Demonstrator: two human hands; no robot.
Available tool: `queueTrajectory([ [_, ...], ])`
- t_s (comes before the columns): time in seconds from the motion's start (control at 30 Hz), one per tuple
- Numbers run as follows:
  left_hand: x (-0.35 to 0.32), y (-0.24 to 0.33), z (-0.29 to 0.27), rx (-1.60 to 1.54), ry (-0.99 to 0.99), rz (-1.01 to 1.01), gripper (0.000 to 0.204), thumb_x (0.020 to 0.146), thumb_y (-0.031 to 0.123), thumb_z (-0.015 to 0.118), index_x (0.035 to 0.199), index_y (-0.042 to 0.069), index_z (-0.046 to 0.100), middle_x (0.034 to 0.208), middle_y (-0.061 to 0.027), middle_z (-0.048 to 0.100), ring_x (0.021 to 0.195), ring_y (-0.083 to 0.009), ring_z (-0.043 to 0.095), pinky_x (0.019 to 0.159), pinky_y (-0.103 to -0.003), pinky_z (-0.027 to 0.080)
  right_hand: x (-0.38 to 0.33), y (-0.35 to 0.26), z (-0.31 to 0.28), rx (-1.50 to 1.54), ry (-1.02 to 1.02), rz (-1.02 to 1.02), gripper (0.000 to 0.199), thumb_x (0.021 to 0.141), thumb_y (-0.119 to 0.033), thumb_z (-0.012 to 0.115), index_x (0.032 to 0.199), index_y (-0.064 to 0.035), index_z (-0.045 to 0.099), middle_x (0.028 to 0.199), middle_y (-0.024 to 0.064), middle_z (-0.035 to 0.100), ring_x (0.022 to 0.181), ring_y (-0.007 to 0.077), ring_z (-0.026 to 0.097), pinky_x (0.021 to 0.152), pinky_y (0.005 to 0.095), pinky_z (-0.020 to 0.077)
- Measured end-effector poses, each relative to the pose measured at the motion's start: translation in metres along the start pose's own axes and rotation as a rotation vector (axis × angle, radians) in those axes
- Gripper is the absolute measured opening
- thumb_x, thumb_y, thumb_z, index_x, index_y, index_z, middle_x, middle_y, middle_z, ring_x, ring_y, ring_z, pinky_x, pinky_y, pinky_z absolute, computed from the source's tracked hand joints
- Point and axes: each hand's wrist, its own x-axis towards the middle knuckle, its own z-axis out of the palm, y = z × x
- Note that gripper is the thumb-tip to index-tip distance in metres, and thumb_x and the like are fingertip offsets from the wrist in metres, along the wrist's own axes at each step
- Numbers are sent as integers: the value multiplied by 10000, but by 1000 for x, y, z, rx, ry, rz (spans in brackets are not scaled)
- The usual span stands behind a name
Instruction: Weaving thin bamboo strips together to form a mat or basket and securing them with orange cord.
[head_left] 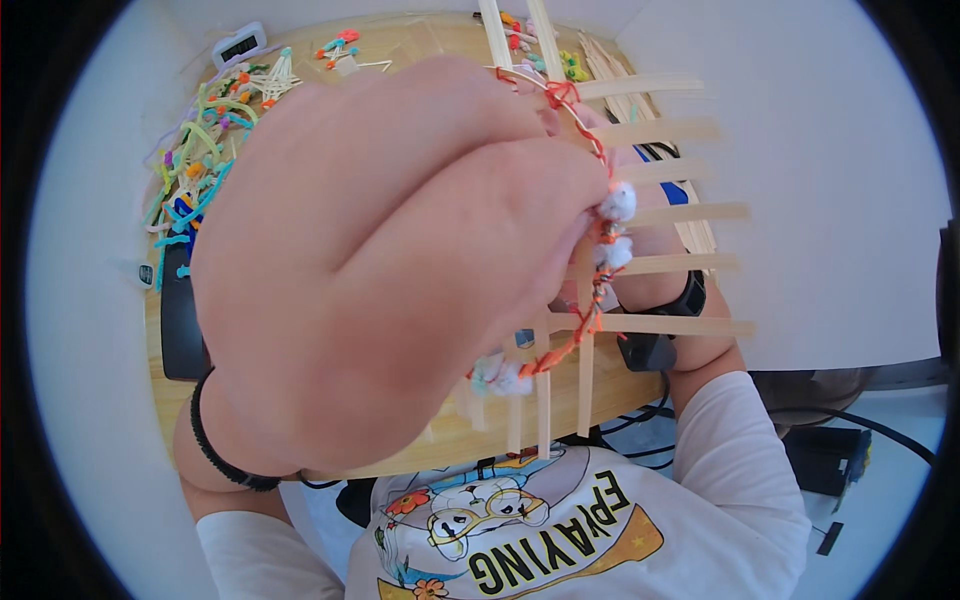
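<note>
My left hand fills the middle of the view, very close. Its fingers are pinched on a ring wound with red and orange fuzzy cord, and their tips are partly hidden. White fluffy tufts are fixed along the ring. Pale flat wooden strips cross the ring and stick out past it to the right, top and bottom. Behind the strips is my right hand, its fingers curled to the ring's upper right part. The left hand covers most of the ring's inside.
A heap of coloured pipe-cleaner pieces lies on the left of the table, by a stick star. A small white timer stands behind. Loose wooden strips lie at the back right. A black device sits at the left edge.
</note>
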Motion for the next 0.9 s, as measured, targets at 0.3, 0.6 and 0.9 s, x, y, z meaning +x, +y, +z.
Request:
queueTrajectory([
  [0.3, -7, -4, 17, -116, 202, -120, 216, 640, -116, 627, 812, 5, 579, 786, -84, 582, 655, -187, 558, 565, -263, 445, -1, 13, -6, 492, 12, 360, 569, 769, -48, 703, 1269, -1, 435, 914, 84, 651, 724, 135, 654, 586, 238, 527],
  [0.6, -1, -13, 14, -226, 4, -15, 183, 731, -69, 549, 889, 17, 515, 795, -72, 537, 675, -143, 491, 597, -244, 412, -9, 6, -6, 323, 100, 239, 508, 787, -46, 680, 1238, 2, 452, 890, 80, 646, 711, 127, 641, 578, 232, 517],
  [0.9, 1, -12, -1, -582, -111, -320, 246, 914, 167, 548, 1052, -37, 551, 1042, -104, 556, 900, -163, 565, 802, -270, 455, -11, 1, -7, 132, 227, 97, 453, 806, -50, 660, 1212, 6, 468, 864, 72, 637, 696, 116, 625, 574, 222, 504],
])
